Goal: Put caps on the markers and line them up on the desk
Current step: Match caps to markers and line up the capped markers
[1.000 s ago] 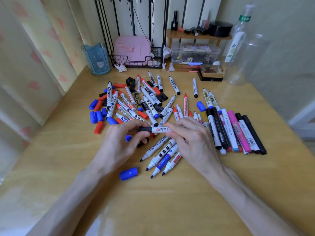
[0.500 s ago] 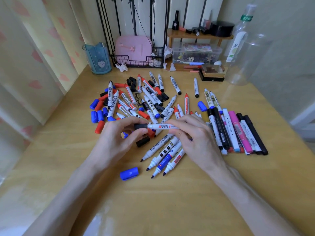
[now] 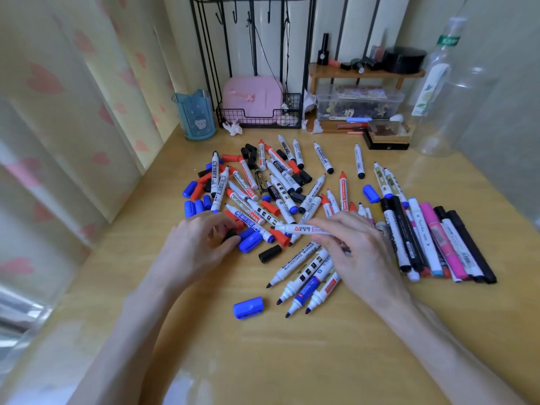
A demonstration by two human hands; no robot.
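Marker (image 3: pixel 301 229), white barrel, red logo, nib end bare. Your right hand (image 3: pixel 359 252) pinches it level between thumb and fingers, over the near edge of the pile, with the nib pointing left out of the grip.

Handling, by judgement: light, stiff plastic, smooth and round, so the marker is liable to twist or roll. The nib is the soft part and will smear what it touches. Hold the rear half of the barrel, as you do now, and leave the front collar free for a cap pushed straight along the axis.

- Left of the grip: black cap (image 3: pixel 229 235), partly hidden, held under the curled fingertips of your left hand (image 3: pixel 198 247).
- Just below the nib: red cap (image 3: pixel 281 238) lying loose. The logo suggests this colour matches; the nib's own colour is too small to tell.
- Nearer you than the grip: blue cap (image 3: pixel 248 307) on the desk (image 3: pixel 263 361).
- Under the gripping wrist: four uncapped markers (image 3: pixel 306 282), nibs toward you.
- Right of the grip: capped row (image 3: pixel 438 244), side by side.
- Beyond the grip: unsorted pile (image 3: pixel 263 182).
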